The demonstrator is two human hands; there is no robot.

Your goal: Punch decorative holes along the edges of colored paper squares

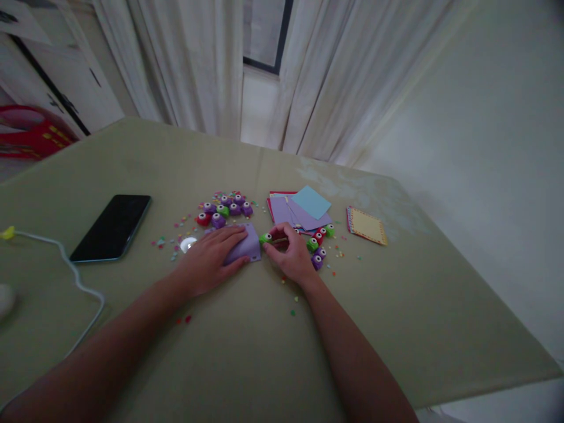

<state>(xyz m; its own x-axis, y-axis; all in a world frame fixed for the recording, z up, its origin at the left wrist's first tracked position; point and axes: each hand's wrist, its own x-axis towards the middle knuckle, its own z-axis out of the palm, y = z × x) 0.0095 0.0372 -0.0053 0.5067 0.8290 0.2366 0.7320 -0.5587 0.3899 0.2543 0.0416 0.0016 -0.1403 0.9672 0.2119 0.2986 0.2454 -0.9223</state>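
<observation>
My left hand [214, 258] lies flat, pressing a small purple card [250, 244] to the table; small marks show near the card's edge. My right hand [291, 252] pinches a green craft punch [265, 238] with a white eye, at the card's right edge. Whether the punch grips the card I cannot tell. Beyond my left hand several purple craft punches [217, 221], with a red and a green one, sit among paper confetti. More craft punches [312, 244] in green, red and purple stand just right of my right hand, partly hidden by it.
A stack of coloured cards [282, 211] with a light blue card [311, 202] on top lies beyond my right hand. Farther right is a pile of bordered cards [368, 226]. A black tablet [112, 228] and a white cable [77, 276] lie left. A curtain [189, 64] hangs behind.
</observation>
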